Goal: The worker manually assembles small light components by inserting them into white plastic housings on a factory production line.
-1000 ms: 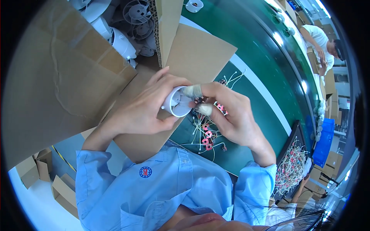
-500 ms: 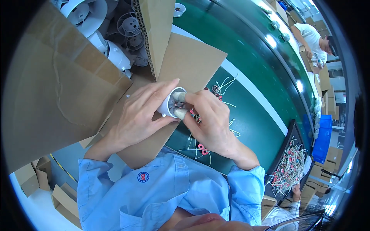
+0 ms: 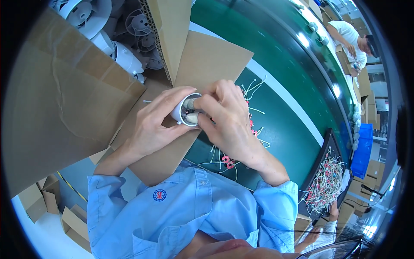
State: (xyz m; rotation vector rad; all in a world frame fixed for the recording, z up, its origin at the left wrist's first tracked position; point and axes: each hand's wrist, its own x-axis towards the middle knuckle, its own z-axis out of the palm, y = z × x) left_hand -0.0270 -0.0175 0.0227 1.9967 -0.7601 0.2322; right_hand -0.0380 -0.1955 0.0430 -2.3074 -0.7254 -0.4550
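Observation:
A white round cup-shaped plastic housing (image 3: 175, 114) is in my left hand (image 3: 151, 125), its fingers and thumb wrapped round the outside. The open mouth tilts toward my right hand (image 3: 233, 116). Thumb and index finger of that hand, both in pale finger cots (image 3: 191, 117), reach inside the housing. Between those two fingertips, whatever they grip or press is mostly hidden; only small dark bits show. Below and beside my right hand, small red ring-shaped parts (image 3: 227, 161) with whitish wires lie on the green surface.
An open cardboard box (image 3: 73, 90) at the left holds white fan-like plastic parts (image 3: 129, 60); its flap (image 3: 211, 56) spreads under my hands. A green conveyor (image 3: 276, 64) runs behind. At the right stand a black tray (image 3: 328, 140) of wired parts and a blue bin (image 3: 362, 151). Co-workers (image 3: 347, 34) work nearby.
Both hands and the housing have shifted slightly left and up in the picture. My right finger and thumb sit deeper in the housing, and that hand has turned more over it.

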